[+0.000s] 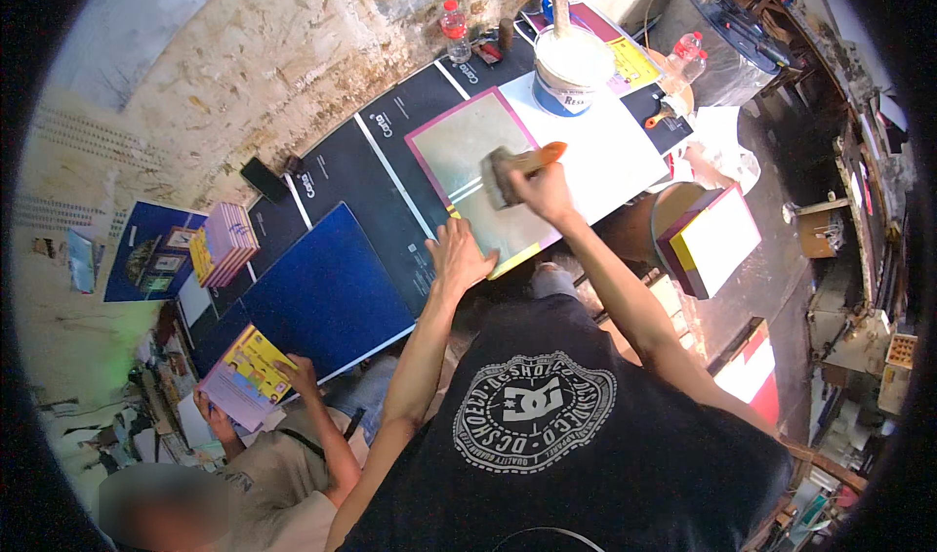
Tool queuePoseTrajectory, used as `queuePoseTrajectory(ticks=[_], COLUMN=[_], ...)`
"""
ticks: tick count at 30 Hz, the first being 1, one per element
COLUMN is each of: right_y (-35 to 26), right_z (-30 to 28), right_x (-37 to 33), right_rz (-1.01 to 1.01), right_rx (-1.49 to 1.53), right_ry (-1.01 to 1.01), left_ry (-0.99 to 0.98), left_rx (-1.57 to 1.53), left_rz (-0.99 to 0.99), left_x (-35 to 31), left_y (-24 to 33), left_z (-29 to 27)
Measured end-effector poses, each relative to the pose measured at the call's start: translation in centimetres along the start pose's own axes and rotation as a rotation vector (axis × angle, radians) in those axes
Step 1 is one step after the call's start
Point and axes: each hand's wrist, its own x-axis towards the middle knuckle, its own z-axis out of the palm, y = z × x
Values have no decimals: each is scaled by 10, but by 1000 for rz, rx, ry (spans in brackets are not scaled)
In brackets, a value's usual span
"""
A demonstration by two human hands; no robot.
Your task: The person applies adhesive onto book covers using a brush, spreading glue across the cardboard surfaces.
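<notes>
One white bucket (569, 81) with a blue band stands at the far edge of a white sheet (615, 152); we see a stick (559, 0) upright in it and pale matter around the stick, its level unclear. By the wall, a clear bottle (454, 35), red-capped; we cannot make out its contents.

Bordered sheet (468, 142): on the dark table covering (390, 176), directly left of the white one, in front of the person. Pale grey-green middle, purplish-red margin, yellow at the near corner. We note a wide brush (506, 176) above its right part, bristles greyish, handle orange-ended; we cannot tell whether bristles touch.

Right hand (549, 196): closed round the brush handle. Left hand (459, 256): fingers partly spread, pressing down at the bordered sheet's near left edge; we see nothing gripped. Farther left, we record a co-worker's hands holding a yellow-and-purple book (249, 376).
</notes>
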Motion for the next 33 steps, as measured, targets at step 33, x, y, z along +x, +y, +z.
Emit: queuePoseTrajectory(ticks=[33], right_y=[47], right_z=[-60], right_x=[-36], right_rz=[210], right_rx=[-257], right_ry=[-269], left_ry=[-276], left_rx=[199], left_rz=[-141], left_x=[15], left_y=[24], left_z=[2])
